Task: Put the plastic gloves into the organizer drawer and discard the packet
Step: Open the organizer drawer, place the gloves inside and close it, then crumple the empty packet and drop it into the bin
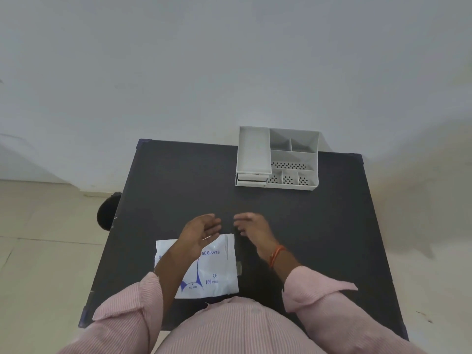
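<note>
A white packet of plastic gloves (pixel 215 272) with blue print lies flat near the table's front edge. My left forearm crosses over its left half. My left hand (pixel 201 231) hovers above the packet's far edge, palm turned inward, fingers apart, holding nothing. My right hand (pixel 251 227) is just to the right of it over bare tabletop, fingers spread and slightly blurred, also with nothing in it. A white organizer (pixel 293 155) with several compartments stands at the table's far right, and its top drawer (pixel 254 152) on the left side looks pulled out.
The black table (pixel 178 180) fills the middle of the view, set against a pale wall. A dark round object (pixel 107 210) sits on the tiled floor off the table's left edge. A small clear scrap (pixel 239 268) lies beside the packet's right edge.
</note>
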